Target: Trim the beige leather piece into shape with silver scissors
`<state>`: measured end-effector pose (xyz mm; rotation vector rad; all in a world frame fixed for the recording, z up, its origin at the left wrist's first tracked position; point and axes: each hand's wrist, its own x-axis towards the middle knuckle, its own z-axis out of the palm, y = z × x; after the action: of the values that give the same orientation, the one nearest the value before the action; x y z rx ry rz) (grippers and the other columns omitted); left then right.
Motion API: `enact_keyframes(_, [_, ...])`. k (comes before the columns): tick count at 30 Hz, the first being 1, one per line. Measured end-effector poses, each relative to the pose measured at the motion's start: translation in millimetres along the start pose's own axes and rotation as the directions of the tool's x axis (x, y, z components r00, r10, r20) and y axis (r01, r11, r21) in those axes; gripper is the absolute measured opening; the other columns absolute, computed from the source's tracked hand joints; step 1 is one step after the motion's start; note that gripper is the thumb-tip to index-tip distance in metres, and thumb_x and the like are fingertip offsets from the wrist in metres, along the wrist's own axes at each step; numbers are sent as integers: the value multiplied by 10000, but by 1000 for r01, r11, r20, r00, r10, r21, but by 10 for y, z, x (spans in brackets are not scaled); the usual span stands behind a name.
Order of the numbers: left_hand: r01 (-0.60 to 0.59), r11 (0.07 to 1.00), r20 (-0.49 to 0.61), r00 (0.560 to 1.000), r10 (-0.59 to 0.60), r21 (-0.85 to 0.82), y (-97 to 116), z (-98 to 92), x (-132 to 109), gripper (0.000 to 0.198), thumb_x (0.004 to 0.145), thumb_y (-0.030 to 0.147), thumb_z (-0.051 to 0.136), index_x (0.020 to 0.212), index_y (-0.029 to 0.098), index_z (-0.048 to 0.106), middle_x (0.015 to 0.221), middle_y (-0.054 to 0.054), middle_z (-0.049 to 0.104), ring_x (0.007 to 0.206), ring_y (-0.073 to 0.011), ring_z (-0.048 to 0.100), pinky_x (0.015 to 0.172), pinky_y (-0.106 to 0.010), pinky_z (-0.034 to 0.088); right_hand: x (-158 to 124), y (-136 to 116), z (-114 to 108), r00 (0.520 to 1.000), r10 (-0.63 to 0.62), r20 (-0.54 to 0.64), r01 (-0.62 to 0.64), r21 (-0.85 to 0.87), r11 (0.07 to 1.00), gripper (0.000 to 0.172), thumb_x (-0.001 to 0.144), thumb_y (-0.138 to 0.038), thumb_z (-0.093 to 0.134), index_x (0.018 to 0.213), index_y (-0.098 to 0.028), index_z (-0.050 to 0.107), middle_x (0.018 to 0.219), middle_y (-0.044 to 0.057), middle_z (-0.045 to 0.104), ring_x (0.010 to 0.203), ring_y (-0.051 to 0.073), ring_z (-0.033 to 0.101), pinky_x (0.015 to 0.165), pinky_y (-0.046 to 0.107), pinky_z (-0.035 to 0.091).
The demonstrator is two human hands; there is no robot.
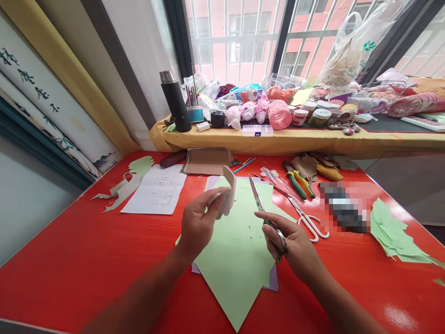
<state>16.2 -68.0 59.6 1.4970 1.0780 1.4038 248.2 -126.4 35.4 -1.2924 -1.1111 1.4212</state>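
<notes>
Between the thumb and fingers of my left hand (200,221) is a small pale cut piece (228,190), curved at its upper end; whether it is paper or leather I cannot tell. My right hand (290,239) grips metal scissors (257,197) by the handle loops, blades pointing up and away from me. The blades look closed and stand apart from the pale piece. Below both hands lie light green sheets (236,269), with purple sheets (273,280) showing at their edges. Small dark specks dot the top green sheet.
White-handled scissors (309,220) and green-yellow pliers (299,181) lie to the right, near green scraps (392,232). A drawn-on white paper (156,190) and curled offcuts (121,188) are at left. Brown cardboard (207,161) lies behind. A black flask (176,104) stands on the crowded sill.
</notes>
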Motion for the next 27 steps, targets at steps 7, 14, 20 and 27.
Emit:
enact_keyframes(7, [-778,613,544,577,609,140,-162,165,-176,439,1037,100,577,1450,206,681,1392,-121,763,1314,-249,709,1095,-394,583,27,37,-18,999,-8,46,-3,231,973,693,857,-745,797,1260,-185,726,558,-77,545,391,98,440,433,233,275])
enact_keyframes(14, [-518,851,722,622,304,87,-104,185,-218,549,904,355,843,1440,324,728,1505,-118,684,1434,-389,613,1238,-512,421,36,-47,-57,1000,24,4,-24,232,972,510,869,-594,871,1164,-194,758,498,-92,522,409,109,460,439,215,329])
enact_keyframes(20, [-9,999,443,896,-12,44,-71,183,-170,244,934,301,783,1166,319,860,1292,-117,786,1279,-354,668,1161,-454,442,42,-47,-60,999,31,7,-32,288,957,395,854,-512,902,1063,-220,738,547,-84,588,394,88,478,408,194,323])
enact_keyframes(27, [516,845,512,768,-384,-140,-53,249,-119,503,889,400,858,1367,283,754,1364,-127,745,1298,-337,648,1060,-413,498,-22,-130,-66,998,39,53,-55,348,936,471,774,-553,938,1029,-244,689,516,-79,605,347,82,420,327,177,305])
